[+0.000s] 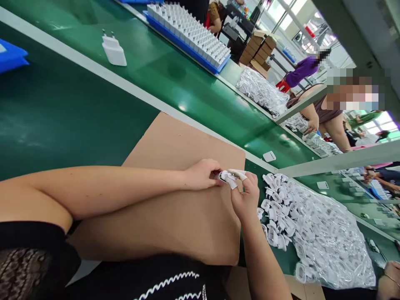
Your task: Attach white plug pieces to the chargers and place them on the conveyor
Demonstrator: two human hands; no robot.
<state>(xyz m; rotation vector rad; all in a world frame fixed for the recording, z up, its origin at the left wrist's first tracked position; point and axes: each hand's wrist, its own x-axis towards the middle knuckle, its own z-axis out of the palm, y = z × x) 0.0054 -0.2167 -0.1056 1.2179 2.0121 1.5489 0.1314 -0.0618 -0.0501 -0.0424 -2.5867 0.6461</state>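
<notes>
My left hand [202, 174] and my right hand [246, 195] meet over a brown cardboard sheet [175, 146] on the green bench. Both pinch one small white plastic charger part [227, 178] between their fingertips. White finger cots cover the right hand's fingertips. Just right of the hands lies a large heap of the same white parts [312, 225] on clear plastic.
A single white charger plug [113, 51] stands on the green belt at upper left. A blue tray of upright white chargers [190, 31] sits further back, beside a bagged pile [261, 91]. Other people work along the line at right. A blue bin edge [11, 56] shows far left.
</notes>
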